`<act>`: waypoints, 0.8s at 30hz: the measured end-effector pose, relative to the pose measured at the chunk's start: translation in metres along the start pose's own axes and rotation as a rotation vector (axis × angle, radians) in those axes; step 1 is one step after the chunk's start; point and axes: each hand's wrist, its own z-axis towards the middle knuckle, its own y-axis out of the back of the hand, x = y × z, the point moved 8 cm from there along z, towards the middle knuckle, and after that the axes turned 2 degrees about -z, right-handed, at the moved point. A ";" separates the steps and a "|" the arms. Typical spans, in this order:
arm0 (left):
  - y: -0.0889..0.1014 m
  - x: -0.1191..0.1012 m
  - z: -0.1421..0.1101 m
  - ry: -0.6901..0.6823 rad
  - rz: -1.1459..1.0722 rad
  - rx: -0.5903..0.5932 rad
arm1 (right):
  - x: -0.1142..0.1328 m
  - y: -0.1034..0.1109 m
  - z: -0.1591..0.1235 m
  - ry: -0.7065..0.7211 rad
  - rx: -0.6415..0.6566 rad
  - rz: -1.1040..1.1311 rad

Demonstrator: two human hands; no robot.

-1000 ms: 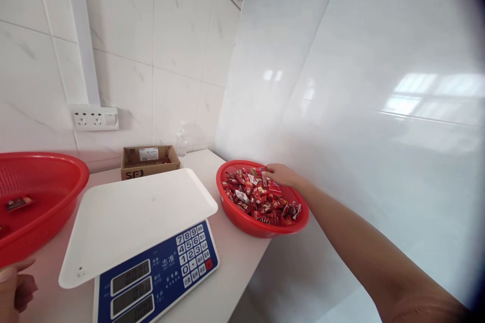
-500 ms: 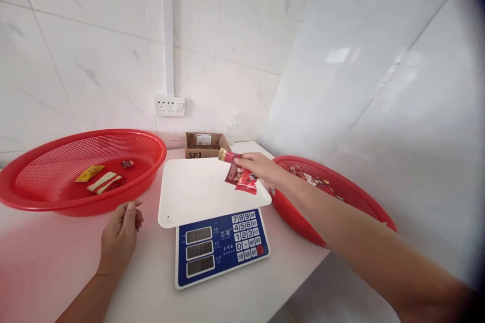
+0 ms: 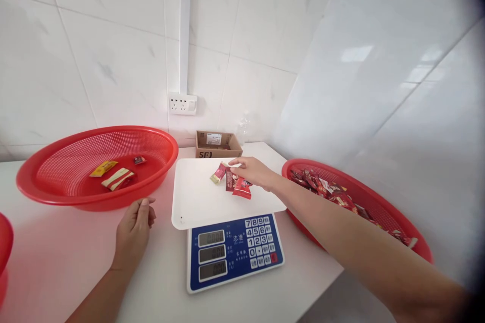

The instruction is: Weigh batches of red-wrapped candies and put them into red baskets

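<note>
My right hand (image 3: 252,170) is over the white pan (image 3: 193,204) of a digital scale, fingers parted and stretched above small wrapped candies. A pink-and-gold candy (image 3: 218,173) tilts just left of the fingertips. Beneath the thumb are a dark red candy packet (image 3: 229,181) and a bright red one (image 3: 241,189); whether they touch the fingers is unclear. Blue scale panel (image 3: 237,251) displays show zeros. Loosely curled, with thumb against fingers, my left hand (image 3: 133,229) rests by the left red basket (image 3: 93,202) and holds nothing visible.
Inside the left basket lie a yellow packet (image 3: 103,168), a cream-and-red packet (image 3: 118,179) and a small dark one (image 3: 139,160). The right red basket (image 3: 413,227) contains many wrapped candies. A cardboard box (image 3: 219,144) and clear bottle (image 3: 243,128) stand behind the pan.
My right hand has moved left over the pan and its pinch has loosened. The pink-and-gold candy has left the fingertips. My left hand stays curled, and the view has shifted slightly.
</note>
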 end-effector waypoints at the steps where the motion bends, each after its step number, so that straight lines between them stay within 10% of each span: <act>1: 0.000 0.001 0.000 0.001 0.002 0.002 | 0.000 0.003 -0.002 -0.006 0.000 -0.014; 19: 0.001 0.004 0.002 0.024 -0.007 0.004 | 0.010 0.001 -0.001 0.080 0.179 -0.014; 24: 0.001 0.004 0.002 0.044 0.000 0.004 | 0.008 0.015 -0.003 0.196 -0.007 -0.397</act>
